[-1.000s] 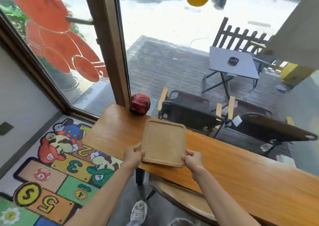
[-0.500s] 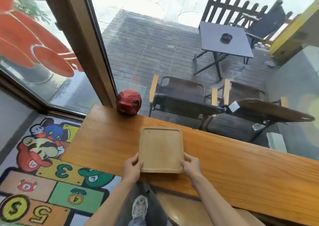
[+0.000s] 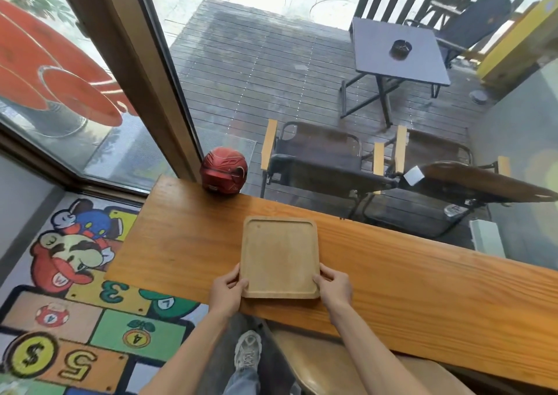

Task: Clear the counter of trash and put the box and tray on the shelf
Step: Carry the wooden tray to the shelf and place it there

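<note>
Lay flat on counter, tray, at near edge, long axis pointing toward window edge. Clasped near corners: left hand, right hand, grip closed on rims, equally near. No shelf visible.

Wooden counter: tray, red helmet, apparently.

both hands on near corners of wooden tray, flat on counter, red helmet at far edge
</note>
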